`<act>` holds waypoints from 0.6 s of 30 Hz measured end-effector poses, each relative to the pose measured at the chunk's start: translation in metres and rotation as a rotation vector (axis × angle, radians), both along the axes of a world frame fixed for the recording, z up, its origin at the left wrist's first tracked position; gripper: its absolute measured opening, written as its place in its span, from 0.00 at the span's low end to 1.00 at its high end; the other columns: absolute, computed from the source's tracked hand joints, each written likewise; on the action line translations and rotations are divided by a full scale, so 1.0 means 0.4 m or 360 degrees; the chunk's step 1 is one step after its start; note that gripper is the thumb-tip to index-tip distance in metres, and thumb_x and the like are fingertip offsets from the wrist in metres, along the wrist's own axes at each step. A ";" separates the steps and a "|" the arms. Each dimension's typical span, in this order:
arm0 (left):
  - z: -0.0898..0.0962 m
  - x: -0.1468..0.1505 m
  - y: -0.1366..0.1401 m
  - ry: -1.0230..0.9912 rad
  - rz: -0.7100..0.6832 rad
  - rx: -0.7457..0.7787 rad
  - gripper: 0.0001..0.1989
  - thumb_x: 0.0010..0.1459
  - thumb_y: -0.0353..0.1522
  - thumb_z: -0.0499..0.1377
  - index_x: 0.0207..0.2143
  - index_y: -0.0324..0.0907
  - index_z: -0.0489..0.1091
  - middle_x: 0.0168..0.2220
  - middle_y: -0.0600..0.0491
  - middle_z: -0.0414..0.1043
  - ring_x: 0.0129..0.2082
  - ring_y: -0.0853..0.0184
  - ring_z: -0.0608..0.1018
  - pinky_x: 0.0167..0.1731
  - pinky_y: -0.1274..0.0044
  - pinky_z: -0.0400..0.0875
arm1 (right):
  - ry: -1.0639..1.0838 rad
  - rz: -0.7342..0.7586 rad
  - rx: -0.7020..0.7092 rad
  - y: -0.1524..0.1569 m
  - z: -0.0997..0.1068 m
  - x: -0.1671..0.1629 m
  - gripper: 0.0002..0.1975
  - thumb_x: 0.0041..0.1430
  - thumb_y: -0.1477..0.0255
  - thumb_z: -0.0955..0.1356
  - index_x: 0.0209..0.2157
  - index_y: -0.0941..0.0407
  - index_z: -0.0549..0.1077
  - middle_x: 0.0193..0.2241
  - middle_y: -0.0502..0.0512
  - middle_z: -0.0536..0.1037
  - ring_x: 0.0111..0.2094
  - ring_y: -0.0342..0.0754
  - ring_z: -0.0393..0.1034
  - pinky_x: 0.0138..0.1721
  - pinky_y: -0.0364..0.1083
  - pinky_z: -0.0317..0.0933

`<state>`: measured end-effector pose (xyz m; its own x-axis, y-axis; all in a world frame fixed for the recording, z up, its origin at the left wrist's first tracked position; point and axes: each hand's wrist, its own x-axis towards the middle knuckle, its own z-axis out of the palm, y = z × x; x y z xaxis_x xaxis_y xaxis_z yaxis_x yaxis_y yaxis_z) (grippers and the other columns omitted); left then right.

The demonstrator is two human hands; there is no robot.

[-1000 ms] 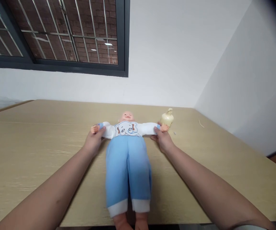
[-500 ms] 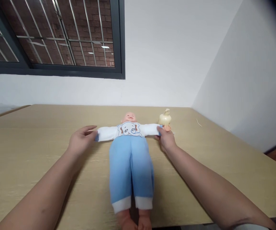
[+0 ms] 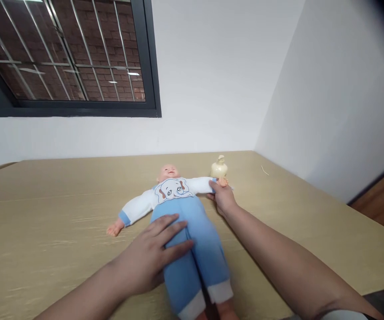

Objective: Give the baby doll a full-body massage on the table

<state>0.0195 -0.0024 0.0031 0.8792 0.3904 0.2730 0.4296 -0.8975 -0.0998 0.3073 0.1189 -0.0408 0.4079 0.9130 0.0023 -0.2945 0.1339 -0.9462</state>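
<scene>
A baby doll (image 3: 178, 209) in a white and blue outfit with an elephant on the chest lies on its back, head toward the wall. My left hand (image 3: 158, 251) rests on the doll's blue trouser leg with its fingers spread. My right hand (image 3: 223, 198) is closed round the blue cuff of the doll's sleeve on the right, beside the small doll hand (image 3: 223, 182). The doll's other arm (image 3: 135, 210) slants down and out onto the table, free of my hands. Just behind my right hand stands a cream bottle with a pump-like top (image 3: 219, 167).
The wooden table (image 3: 61, 200) runs back to a white wall (image 3: 211, 89) with a barred window (image 3: 78, 58). A thin pale strip (image 3: 264, 170) lies near the table's right edge. Another wall (image 3: 338, 111) closes off the right side.
My left hand has left the doll's left-side sleeve and come down onto its trouser leg. That doll arm has dropped lower, and the legs have swung right. My right hand keeps its hold.
</scene>
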 end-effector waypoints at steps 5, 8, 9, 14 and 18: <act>-0.032 0.006 0.014 -0.0211 -0.0168 0.0197 0.32 0.60 0.25 0.56 0.66 0.46 0.57 0.64 0.41 0.61 0.65 0.50 0.61 0.57 0.56 0.64 | 0.0025 0.0001 0.0007 -0.001 0.004 -0.004 0.20 0.48 0.65 0.75 0.43 0.55 0.74 0.42 0.56 0.78 0.42 0.53 0.75 0.29 0.44 0.74; -0.037 -0.001 0.019 -0.0372 -0.0163 0.0223 0.31 0.62 0.25 0.55 0.66 0.44 0.56 0.63 0.39 0.61 0.62 0.52 0.66 0.55 0.60 0.68 | -0.0159 -0.0027 0.0069 -0.001 0.007 -0.006 0.19 0.49 0.63 0.74 0.41 0.55 0.72 0.40 0.56 0.78 0.39 0.53 0.75 0.31 0.47 0.73; -0.038 -0.003 0.020 -0.0425 -0.0136 0.0194 0.32 0.62 0.24 0.55 0.67 0.44 0.55 0.64 0.39 0.60 0.61 0.53 0.67 0.54 0.62 0.69 | -0.0232 -0.0039 0.0096 -0.002 0.009 -0.006 0.18 0.49 0.62 0.73 0.40 0.55 0.71 0.39 0.55 0.77 0.39 0.53 0.74 0.32 0.48 0.73; -0.026 -0.016 0.030 -0.0813 0.0058 -0.0051 0.32 0.61 0.23 0.56 0.66 0.47 0.56 0.66 0.40 0.54 0.63 0.53 0.65 0.57 0.62 0.68 | -0.0808 -0.0248 0.0309 -0.021 0.026 -0.004 0.17 0.51 0.60 0.72 0.35 0.55 0.67 0.33 0.51 0.73 0.38 0.51 0.69 0.43 0.51 0.67; -0.013 -0.034 0.060 -0.1036 0.0116 -0.0384 0.23 0.61 0.26 0.60 0.57 0.52 0.70 0.62 0.46 0.62 0.59 0.56 0.71 0.54 0.66 0.71 | -0.1132 -0.0219 0.0542 -0.061 0.039 -0.028 0.21 0.57 0.59 0.69 0.47 0.55 0.64 0.41 0.55 0.74 0.43 0.52 0.70 0.47 0.52 0.65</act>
<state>0.0059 0.0216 -0.0020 0.5353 0.5582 0.6339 0.3941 -0.8289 0.3970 0.2961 0.0946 -0.0254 0.3128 0.7571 0.5735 0.4042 0.4403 -0.8017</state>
